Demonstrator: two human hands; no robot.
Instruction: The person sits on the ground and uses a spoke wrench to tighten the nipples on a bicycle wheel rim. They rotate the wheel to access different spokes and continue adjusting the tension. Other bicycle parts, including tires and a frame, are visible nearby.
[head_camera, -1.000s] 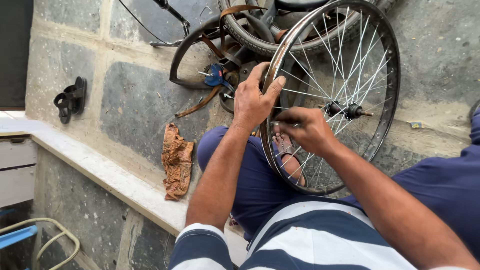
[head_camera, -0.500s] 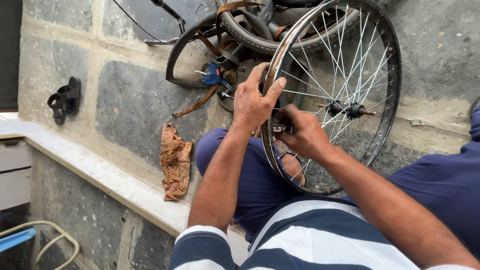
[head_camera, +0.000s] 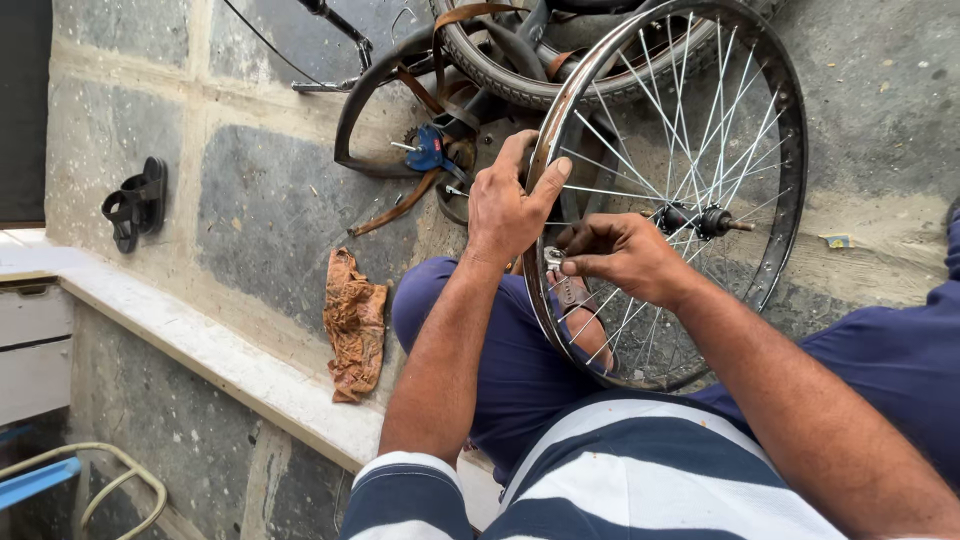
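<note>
The right hand (head_camera: 620, 258) pinches a small silver metal tool (head_camera: 553, 258) at the near rim of the bare spoked steel bicycle wheel (head_camera: 790, 180), upright over the lap. The left hand's (head_camera: 508, 205) fingers wrap the rim. Left lies a crumpled orange-brown rag (head_camera: 354, 322).

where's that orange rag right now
In the head view the orange rag lies crumpled on the stone floor at centre-left, just left of the person's knee and beside the pale ledge, below the blue bike part.

head cam | looks steeply down | close on hands (head_camera: 510, 205), wheel (head_camera: 780, 130)
</note>
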